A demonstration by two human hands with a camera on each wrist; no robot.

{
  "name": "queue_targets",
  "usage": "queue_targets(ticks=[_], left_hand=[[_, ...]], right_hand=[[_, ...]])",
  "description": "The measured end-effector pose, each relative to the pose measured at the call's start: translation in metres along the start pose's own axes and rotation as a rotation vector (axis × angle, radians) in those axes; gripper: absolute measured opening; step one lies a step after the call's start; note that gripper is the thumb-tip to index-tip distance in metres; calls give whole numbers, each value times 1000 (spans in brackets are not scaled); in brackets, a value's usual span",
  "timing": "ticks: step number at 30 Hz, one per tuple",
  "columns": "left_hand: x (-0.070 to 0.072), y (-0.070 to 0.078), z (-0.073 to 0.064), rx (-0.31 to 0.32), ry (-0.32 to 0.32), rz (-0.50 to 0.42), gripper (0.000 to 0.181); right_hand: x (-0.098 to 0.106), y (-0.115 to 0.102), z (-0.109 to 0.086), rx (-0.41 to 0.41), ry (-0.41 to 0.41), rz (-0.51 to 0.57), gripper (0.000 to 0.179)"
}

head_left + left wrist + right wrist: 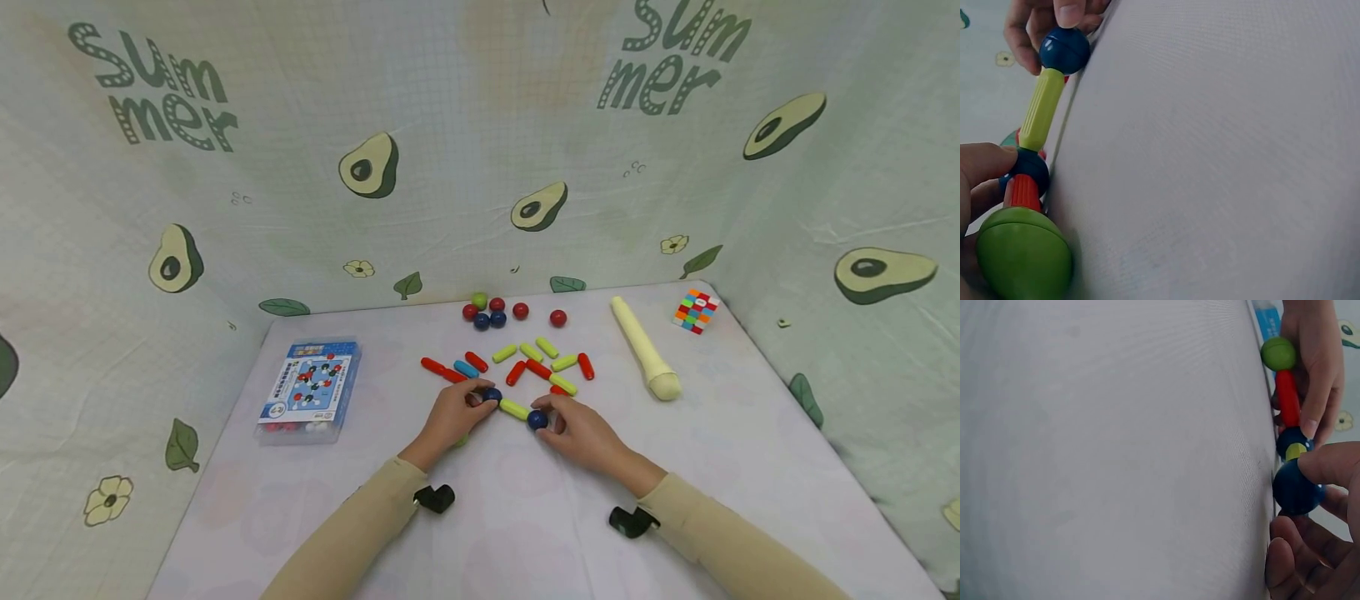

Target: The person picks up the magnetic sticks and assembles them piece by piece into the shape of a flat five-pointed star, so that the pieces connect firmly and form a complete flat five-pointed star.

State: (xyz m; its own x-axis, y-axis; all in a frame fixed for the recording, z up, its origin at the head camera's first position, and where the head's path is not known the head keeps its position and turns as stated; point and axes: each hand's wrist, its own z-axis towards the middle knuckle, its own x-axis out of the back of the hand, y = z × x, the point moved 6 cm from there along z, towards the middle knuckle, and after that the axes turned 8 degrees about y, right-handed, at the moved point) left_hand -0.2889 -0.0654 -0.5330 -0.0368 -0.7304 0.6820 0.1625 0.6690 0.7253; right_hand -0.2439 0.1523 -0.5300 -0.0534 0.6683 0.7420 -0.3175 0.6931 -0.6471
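Note:
A chain of molecular model parts spans both hands. My left hand (447,419) pinches one dark blue ball (492,395), with the thumb on it in the left wrist view. My right hand (592,435) holds the other dark blue ball (1298,487) between thumb and fingers. A yellow-green rod (1042,109) joins the two balls. From the left-hand ball a red rod (1287,399) leads to a green ball (1025,255), close under my left palm. In the head view my left hand mostly hides that end.
Loose red rods (515,372), yellow-green rods (565,362) and a blue rod (466,368) lie beyond the hands. Red, dark blue and green balls (479,300) sit at the back. A kit box (309,390) lies left; a pale yellow club-shaped thing (643,346) and a puzzle cube (696,311) lie right.

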Motion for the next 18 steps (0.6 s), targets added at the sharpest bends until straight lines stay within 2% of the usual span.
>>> queue_targets(ticks=[3,6,11,14,16,18], left_hand=[[4,0,-2,21,-21,21,41],[15,-4,-5,56,-74,64,44],[33,-14,-14,67,-239,132,43],[38,-20,-22,69,-318,128,41],[39,-23,-26,77,-331,116,38],[39,-25,-29,86,-317,106,35]], right_hand=[[1,-1,-1,20,-3,5,38],[0,-1,-1,30,-6,8,37],[-1,0,0,28,-14,-3,39],[0,0,0,27,-13,-6,40],[0,0,1,32,-10,-6,40],[0,0,1,28,-5,-5,38]])
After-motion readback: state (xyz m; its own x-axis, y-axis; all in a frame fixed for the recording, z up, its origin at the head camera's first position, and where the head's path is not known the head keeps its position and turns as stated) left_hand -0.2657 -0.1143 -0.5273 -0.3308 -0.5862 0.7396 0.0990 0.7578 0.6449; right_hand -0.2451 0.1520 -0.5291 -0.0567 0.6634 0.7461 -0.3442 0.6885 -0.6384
